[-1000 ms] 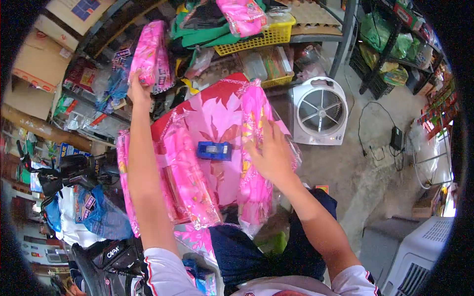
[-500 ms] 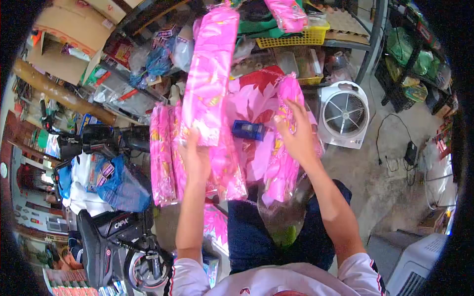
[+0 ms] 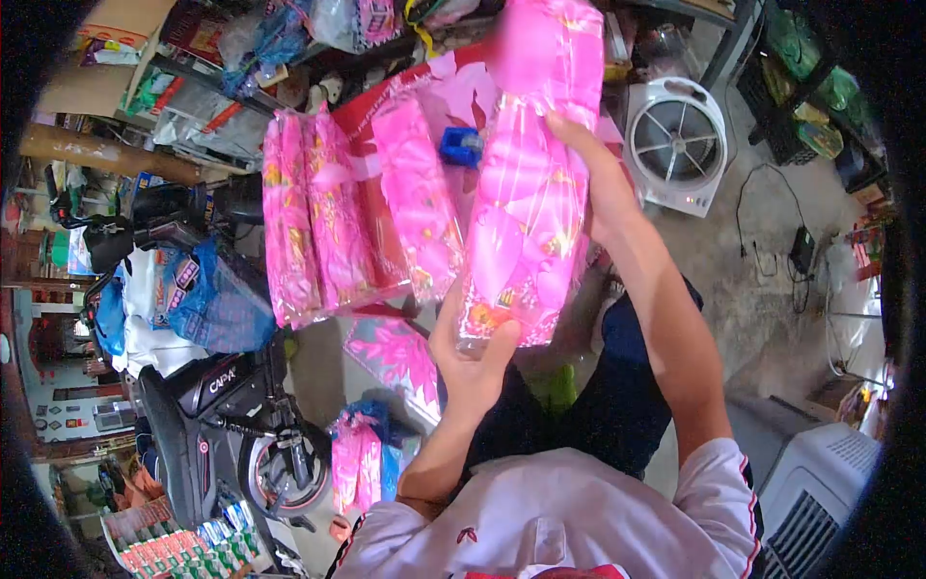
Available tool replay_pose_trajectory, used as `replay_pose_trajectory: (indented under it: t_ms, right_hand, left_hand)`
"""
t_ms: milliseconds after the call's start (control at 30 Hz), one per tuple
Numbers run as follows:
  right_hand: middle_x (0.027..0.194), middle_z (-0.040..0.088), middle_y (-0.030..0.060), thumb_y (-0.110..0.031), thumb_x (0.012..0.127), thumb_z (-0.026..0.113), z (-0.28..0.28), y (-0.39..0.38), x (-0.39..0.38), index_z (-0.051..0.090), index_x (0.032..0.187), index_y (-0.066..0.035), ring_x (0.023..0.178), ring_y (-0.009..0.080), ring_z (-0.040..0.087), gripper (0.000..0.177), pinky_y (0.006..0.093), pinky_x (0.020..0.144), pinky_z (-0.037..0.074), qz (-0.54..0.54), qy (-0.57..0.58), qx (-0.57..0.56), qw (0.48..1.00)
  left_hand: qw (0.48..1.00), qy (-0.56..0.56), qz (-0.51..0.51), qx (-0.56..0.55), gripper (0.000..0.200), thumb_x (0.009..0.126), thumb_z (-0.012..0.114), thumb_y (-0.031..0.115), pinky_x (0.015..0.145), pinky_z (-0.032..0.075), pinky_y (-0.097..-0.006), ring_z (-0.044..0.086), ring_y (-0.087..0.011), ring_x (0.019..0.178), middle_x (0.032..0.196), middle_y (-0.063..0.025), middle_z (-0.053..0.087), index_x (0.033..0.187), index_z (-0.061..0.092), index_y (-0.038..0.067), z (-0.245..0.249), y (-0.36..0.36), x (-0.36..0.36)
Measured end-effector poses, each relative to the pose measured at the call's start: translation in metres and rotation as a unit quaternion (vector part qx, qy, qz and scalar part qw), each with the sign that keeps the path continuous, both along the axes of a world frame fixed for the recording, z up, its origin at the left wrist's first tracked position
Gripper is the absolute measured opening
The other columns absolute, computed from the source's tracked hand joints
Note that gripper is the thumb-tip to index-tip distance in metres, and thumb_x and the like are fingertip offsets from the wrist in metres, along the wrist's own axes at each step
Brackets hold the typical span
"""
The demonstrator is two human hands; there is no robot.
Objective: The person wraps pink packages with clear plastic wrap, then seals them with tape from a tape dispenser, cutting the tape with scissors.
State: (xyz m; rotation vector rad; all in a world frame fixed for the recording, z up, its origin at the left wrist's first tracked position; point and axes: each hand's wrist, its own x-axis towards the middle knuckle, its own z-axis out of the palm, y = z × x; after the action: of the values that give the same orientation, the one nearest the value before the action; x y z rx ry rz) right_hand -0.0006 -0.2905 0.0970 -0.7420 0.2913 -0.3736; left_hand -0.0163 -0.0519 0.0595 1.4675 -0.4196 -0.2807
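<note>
A long pink package in clear plastic [image 3: 526,212] slants up and away in front of me, held in both hands. My left hand [image 3: 473,362] grips its near end, thumb on top. Along its right side, my right hand [image 3: 588,174] has its thumb on the wrapper, while the other fingers are hidden behind. Another pink package [image 3: 417,193] lies just left of it, and a pair of similar pink packages [image 3: 313,217] sits farther left. A small blue object [image 3: 461,146] rests between packages on the red and pink patterned surface [image 3: 444,72].
A white fan [image 3: 675,145] stands on the floor at right, near a black cable and adapter [image 3: 801,251]. To the left is a black bike [image 3: 207,415] with blue bags [image 3: 222,299]. A grey appliance [image 3: 820,492] stands at lower right.
My left hand has moved right and toward me with the package. My right hand has left the right-hand package's top and now grips the held package's side. The view has shifted.
</note>
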Motion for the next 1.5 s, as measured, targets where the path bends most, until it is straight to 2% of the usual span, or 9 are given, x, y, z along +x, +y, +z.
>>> replay_pose_trajectory:
  t_ms: [100,200,300,400,500,533,600,1000,1500]
  right_hand:
    - [0.12,0.069,0.0096,-0.037,0.092,0.073,-0.006,0.0,0.002,0.064,0.127,-0.002,0.108,0.0188,0.068,0.051,0.0351,0.096,0.054,0.002,0.003,-0.026,1.0]
    - [0.12,0.07,0.0099,-0.037,0.092,0.074,-0.004,0.002,-0.001,0.064,0.126,-0.002,0.107,0.0184,0.069,0.051,0.0341,0.095,0.055,0.01,0.002,-0.03,1.0]
    - [0.12,0.07,0.0102,-0.037,0.091,0.074,0.0,0.004,-0.003,0.064,0.126,-0.001,0.105,0.0181,0.069,0.051,0.0338,0.094,0.055,0.011,0.012,-0.043,0.999]
    - [0.12,0.071,0.0105,-0.036,0.091,0.074,0.0,0.005,-0.005,0.064,0.126,-0.001,0.105,0.0185,0.07,0.05,0.0339,0.094,0.055,0.006,0.015,-0.062,0.998]
    - [0.119,0.071,0.0105,-0.035,0.091,0.074,-0.002,0.004,-0.005,0.064,0.127,-0.001,0.105,0.019,0.07,0.05,0.0343,0.095,0.055,0.004,0.014,-0.072,0.997]
    - [0.12,0.071,0.0106,-0.034,0.091,0.074,-0.004,0.002,-0.004,0.064,0.127,-0.001,0.106,0.0192,0.07,0.05,0.0344,0.095,0.055,0.007,0.01,-0.073,0.997]
    - [0.12,0.071,0.0109,-0.033,0.09,0.075,-0.009,0.0,-0.003,0.063,0.127,0.0,0.106,0.0195,0.069,0.051,0.0347,0.096,0.055,0.014,0.001,-0.074,0.997]
    - [0.123,0.07,0.0123,-0.033,0.09,0.074,-0.005,0.004,-0.007,0.063,0.129,0.001,0.111,0.0194,0.068,0.053,0.0353,0.099,0.053,0.01,-0.004,-0.135,0.991]
    - [0.122,0.071,0.0145,-0.034,0.087,0.076,-0.003,0.009,-0.008,0.064,0.128,0.002,0.109,0.0205,0.07,0.056,0.0354,0.097,0.054,0.005,0.005,-0.156,0.988]
  left_hand:
    - [0.999,0.027,-0.003,-0.044,0.075,0.085,0.079,0.006,0.105,0.046,-0.0363,0.058,-0.0218,0.122,0.136,-0.0161,0.056,0.147,0.042,-0.01,0.02,-0.005,-0.008]
    - [0.999,-0.02,-0.027,0.015,0.082,0.081,0.083,0.007,0.109,0.043,-0.038,0.054,-0.0239,0.128,0.142,-0.0186,0.051,0.148,0.039,-0.011,0.017,0.001,-0.007]
    - [0.988,-0.153,-0.031,0.013,0.088,0.082,0.084,0.013,0.112,0.042,-0.0407,0.051,-0.0239,0.132,0.15,-0.0194,0.045,0.153,0.035,-0.008,0.005,0.003,-0.007]
    - [0.973,-0.228,-0.008,0.045,0.095,0.072,0.091,0.015,0.112,0.04,-0.0428,0.05,-0.0327,0.133,0.144,-0.0236,0.049,0.148,0.04,-0.009,0.001,0.004,-0.006]
    - [0.908,-0.395,0.001,0.141,0.096,0.068,0.093,0.019,0.112,0.04,-0.0476,0.048,-0.0411,0.134,0.146,-0.0271,0.045,0.148,0.045,-0.002,0.018,0.005,0.001]
    - [0.9,-0.407,-0.003,0.156,0.089,0.068,0.091,0.029,0.116,0.034,-0.052,0.039,-0.0425,0.142,0.152,-0.0279,0.04,0.143,0.053,0.0,0.021,0.004,-0.001]
    - [0.871,-0.459,-0.001,0.176,0.075,0.066,0.091,0.028,0.116,0.034,-0.0525,0.038,-0.0442,0.142,0.153,-0.0287,0.038,0.132,0.065,0.006,0.024,0.002,-0.001]
    - [0.841,-0.497,-0.028,0.21,0.045,0.063,0.089,0.027,0.115,0.035,-0.0565,0.043,-0.0466,0.137,0.149,-0.0288,0.041,0.103,0.077,0.01,0.024,0.004,0.0]
    - [0.847,-0.482,-0.029,0.221,0.047,0.063,0.089,0.022,0.118,0.03,-0.0599,0.04,-0.0474,0.139,0.148,-0.0282,0.04,0.104,0.07,0.01,0.02,0.003,-0.002]
